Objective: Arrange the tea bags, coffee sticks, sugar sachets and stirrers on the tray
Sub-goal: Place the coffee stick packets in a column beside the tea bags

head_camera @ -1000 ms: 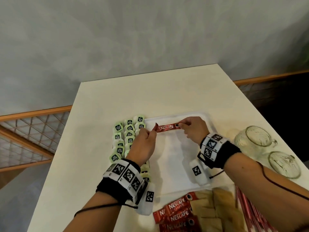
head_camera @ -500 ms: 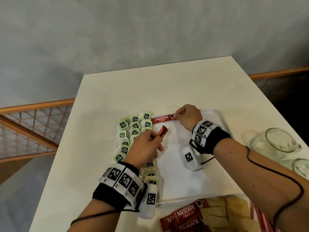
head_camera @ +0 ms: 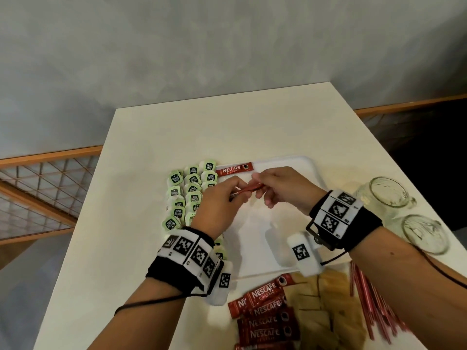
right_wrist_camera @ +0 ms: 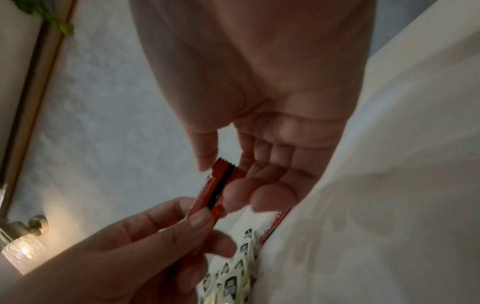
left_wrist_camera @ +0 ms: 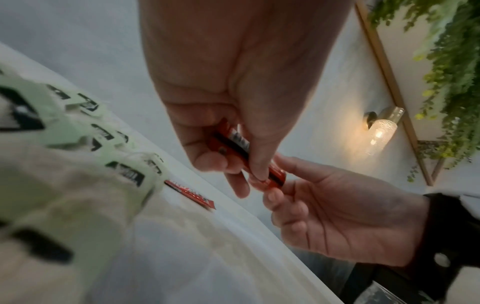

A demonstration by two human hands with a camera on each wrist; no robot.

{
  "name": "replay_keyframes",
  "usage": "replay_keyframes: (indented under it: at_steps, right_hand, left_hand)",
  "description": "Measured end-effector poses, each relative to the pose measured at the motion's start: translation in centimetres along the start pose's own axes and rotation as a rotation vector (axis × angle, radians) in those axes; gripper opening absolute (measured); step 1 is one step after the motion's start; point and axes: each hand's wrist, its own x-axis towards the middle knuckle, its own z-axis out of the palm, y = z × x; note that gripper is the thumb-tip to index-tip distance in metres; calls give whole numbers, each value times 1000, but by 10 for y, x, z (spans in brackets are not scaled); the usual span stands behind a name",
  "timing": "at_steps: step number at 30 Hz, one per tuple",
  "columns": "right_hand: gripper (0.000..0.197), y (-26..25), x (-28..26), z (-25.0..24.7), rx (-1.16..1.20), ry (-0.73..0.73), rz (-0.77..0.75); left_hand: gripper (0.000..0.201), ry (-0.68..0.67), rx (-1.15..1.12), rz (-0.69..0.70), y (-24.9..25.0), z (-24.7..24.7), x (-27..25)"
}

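A red coffee stick (head_camera: 249, 189) hangs just above the white tray (head_camera: 312, 164), held at both ends. My left hand (head_camera: 236, 195) pinches its left end, and its thumb and fingers (left_wrist_camera: 255, 164) are curled round the stick (left_wrist_camera: 235, 144). My right hand (head_camera: 258, 187) pinches the right end (right_wrist_camera: 217, 183) between thumb and fingertips. Another coffee stick (head_camera: 235, 169) lies flat along the tray's far edge. Green-tagged tea bags (head_camera: 192, 192) lie in rows on the tray's left side, partly hidden by my left hand.
Near the front edge of the table lie a pile of coffee sticks (head_camera: 264, 315), brown sugar sachets (head_camera: 326, 306) and red-striped stirrers (head_camera: 371, 306). Two glass mugs (head_camera: 386, 193) stand to the right of the tray. The tray's middle and right part (head_camera: 255, 238) are bare.
My right hand laid the first coffee stick at the tray's far edge and let go. It then came back and took the free end of the stick in my left hand.
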Motion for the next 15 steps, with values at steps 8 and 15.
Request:
replay_keyframes:
  at_steps: [8,15]
  right_hand:
    - [11,17,-25,-8,117,146,-244]
    - [13,14,-33,-4,101,145,-284]
  left_hand:
    - [56,24,-436,-233,7,1,-21]
    - [14,87,-660,-321,15,1,-32]
